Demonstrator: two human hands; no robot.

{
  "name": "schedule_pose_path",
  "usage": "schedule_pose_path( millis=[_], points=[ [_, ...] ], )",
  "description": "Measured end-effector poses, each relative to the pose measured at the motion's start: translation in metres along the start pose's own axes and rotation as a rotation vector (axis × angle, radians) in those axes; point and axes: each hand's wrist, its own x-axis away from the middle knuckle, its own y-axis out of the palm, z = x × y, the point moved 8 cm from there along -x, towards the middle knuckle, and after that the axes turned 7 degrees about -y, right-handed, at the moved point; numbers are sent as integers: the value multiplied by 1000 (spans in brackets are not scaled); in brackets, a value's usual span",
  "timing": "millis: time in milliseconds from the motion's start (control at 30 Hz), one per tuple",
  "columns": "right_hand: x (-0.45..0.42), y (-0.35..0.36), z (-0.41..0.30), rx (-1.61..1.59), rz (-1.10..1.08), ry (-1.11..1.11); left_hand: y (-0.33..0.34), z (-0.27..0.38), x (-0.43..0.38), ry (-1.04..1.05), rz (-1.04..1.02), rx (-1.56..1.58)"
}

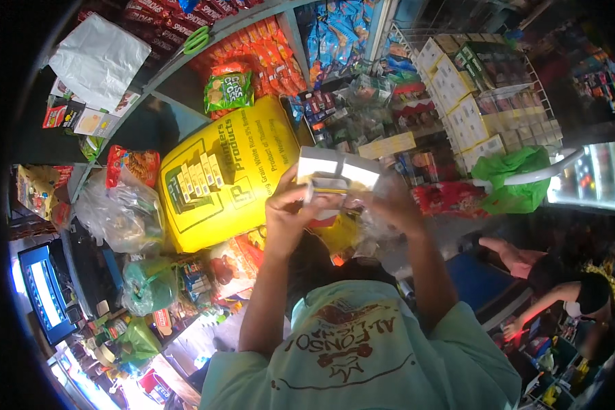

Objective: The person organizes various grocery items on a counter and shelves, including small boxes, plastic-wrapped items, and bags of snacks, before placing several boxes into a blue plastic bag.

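Both my hands are raised over the right side of a yellow rice sack [259, 136]. My left hand [287, 210] grips a small box [329, 185], its fingers and thumb at the near side. Just beyond it is a larger pale carton [315, 155] with bright glare on its surfaces. My right hand [397, 202] is blurred by motion at the carton's right end; its fingertips are hard to make out, so its grip is unclear. On the sack lies a dark green box [184, 201] with several slim white and yellow packs [201, 177] on it.
A green snack pack [229, 91] rests at the sack's far end. Knotted plastic bags [125, 210] crowd its left. Stacked boxes [453, 87] fill a wire rack at upper right, near a green plastic bag [515, 179]. Another person [553, 287] bends at right.
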Motion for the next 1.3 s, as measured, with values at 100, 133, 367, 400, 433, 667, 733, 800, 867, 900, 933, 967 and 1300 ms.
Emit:
schedule_pose_path(
  millis=[100,133,367,400,433,667,733,800,867,900,933,967,1300],
  points=[
    [10,-29,28,-19,25,85,-3,-17,-5,-209,-88,210],
    [12,-32,31,53,-3,119,-8,-23,-10,-183,-50,180],
    [64,-125,42,449,338,366,-31,-43,-94,-178,115,160],
    [72,-126,44,420,324,383,-11,-49,-112,-141,-7,200],
    [82,-137,67,436,318,418,19,-55,-126,-162,-92,240],
    [49,-105,57,240,348,268,129,-102,-175,-426,-303,162],
    [43,-113,56,287,432,271,129,-114,-142,-605,-443,342],
    [33,-105,56,300,364,303,100,-122,-104,-627,-353,27],
    [19,-84,56,285,140,347,70,-124,-65,-655,-311,-41],
    [15,-75,63,298,40,339,60,-128,-47,-676,-324,51],
    [13,-63,72,314,-62,331,50,-129,-32,-695,-338,147],
    [11,-52,81,329,-161,321,38,-127,-22,-684,-297,227],
    [-20,31,72,235,62,198,-96,-76,-11,-470,94,60]
  ],
)
